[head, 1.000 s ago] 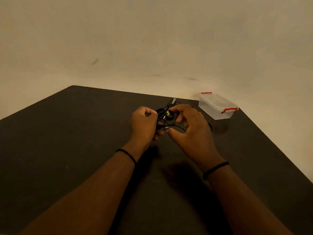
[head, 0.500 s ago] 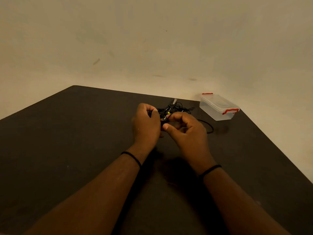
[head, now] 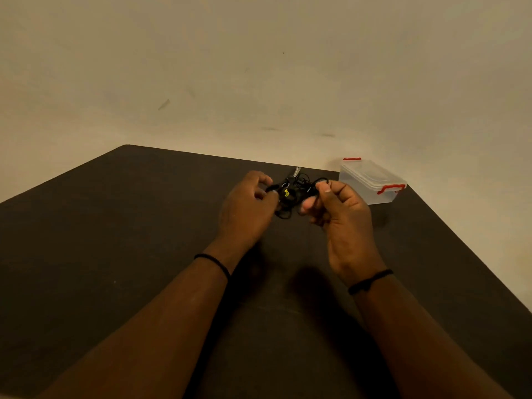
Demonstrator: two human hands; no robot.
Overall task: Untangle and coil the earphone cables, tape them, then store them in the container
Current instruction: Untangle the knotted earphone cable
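Earphone cables (head: pixel 290 194) (tangled) strung btwn L hand (head: pixel 247 208) & R hand (head: pixel 339 214) pinches.

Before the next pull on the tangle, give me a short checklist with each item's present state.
1. Left hand grips the earphone cables: ok.
2. Right hand pinches a strand: ok.
3. Cables untangled: not ok, a knot hangs between the hands.
4. Container within reach on the table: ok.
5. Container lid off: not ok, it sits on.
6. Tape at hand: cannot tell.
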